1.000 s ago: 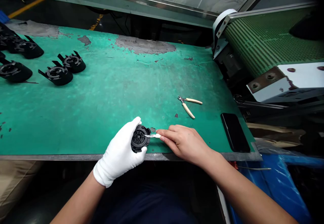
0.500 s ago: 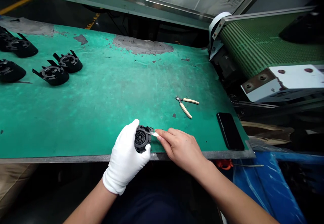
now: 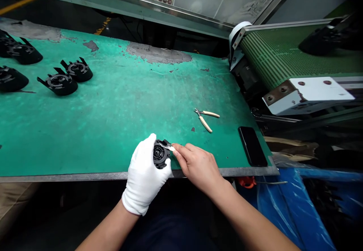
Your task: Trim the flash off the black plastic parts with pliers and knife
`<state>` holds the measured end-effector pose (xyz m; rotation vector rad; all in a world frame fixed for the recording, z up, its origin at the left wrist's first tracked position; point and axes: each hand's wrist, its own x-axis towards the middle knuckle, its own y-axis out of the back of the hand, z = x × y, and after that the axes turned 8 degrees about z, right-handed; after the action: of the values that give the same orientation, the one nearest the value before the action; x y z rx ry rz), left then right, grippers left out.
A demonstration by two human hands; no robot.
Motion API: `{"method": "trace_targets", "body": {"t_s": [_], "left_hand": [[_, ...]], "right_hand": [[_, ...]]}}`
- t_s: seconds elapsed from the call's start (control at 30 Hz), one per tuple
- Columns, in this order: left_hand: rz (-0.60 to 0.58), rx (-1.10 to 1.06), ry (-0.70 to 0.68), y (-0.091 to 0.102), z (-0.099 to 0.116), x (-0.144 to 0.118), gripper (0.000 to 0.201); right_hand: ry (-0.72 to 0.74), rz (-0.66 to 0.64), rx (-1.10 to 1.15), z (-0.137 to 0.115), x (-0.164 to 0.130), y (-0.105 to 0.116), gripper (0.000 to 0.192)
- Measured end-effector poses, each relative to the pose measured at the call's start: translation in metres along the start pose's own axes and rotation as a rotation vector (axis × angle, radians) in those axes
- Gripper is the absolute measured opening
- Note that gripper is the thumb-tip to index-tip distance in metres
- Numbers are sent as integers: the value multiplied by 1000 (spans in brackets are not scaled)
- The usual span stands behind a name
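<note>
White-gloved, my left hand (image 3: 146, 175) is closed around a round black plastic part (image 3: 160, 155) with ring-shaped ridges, near the front edge of the table. My bare right hand (image 3: 195, 164) pinches a small knife (image 3: 169, 147) with a white handle end showing between thumb and forefinger. The knife's thin blade rests on or just over the upper right rim of the black part; exact contact is too small to tell. Most of the handle is hidden inside my right hand.
Wire cutters (image 3: 206, 118) with cream handles lie spread on the green table (image 3: 127, 103). A phone (image 3: 253, 147) is at the right edge. Several black cylindrical parts (image 3: 61, 83) stand at left. A conveyor (image 3: 272, 54) and a blue bin (image 3: 286, 194) flank the right side.
The view has shifted slightly, so the conveyor, phone and cutters sit further left. The knife blade has turned a little against the part's rim. Both hands keep their holds.
</note>
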<state>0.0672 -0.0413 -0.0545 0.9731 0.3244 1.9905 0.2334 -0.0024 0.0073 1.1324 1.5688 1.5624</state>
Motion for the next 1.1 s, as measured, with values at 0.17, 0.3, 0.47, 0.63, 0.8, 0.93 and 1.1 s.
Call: {"method": "trace_targets", "body": {"t_s": [0.17, 0.3, 0.47, 0.63, 0.8, 0.93, 1.1], "left_hand": [[-57, -67, 3, 8, -5, 1, 78], [-299, -147, -49, 37, -22, 18, 81], [-436, -148, 35, 52, -34, 33, 87], [-404, -124, 6, 40, -37, 29, 93], [-415, -126, -2, 40, -38, 31, 92], [-423, -117, -6, 42, -38, 32, 91], [-421, -133, -24, 41, -39, 34, 93]], "right_hand": [[-14, -16, 130, 4, -5, 0, 40], [-74, -170, 310, 12, -13, 10, 38], [24, -232, 394, 12, -14, 15, 32], [77, -270, 335, 4, -8, 10, 39], [126, -333, 318, -4, -1, 17, 37], [142, -324, 317, -4, 2, 21, 35], [138, -356, 381, 0, 7, 20, 35]]}}
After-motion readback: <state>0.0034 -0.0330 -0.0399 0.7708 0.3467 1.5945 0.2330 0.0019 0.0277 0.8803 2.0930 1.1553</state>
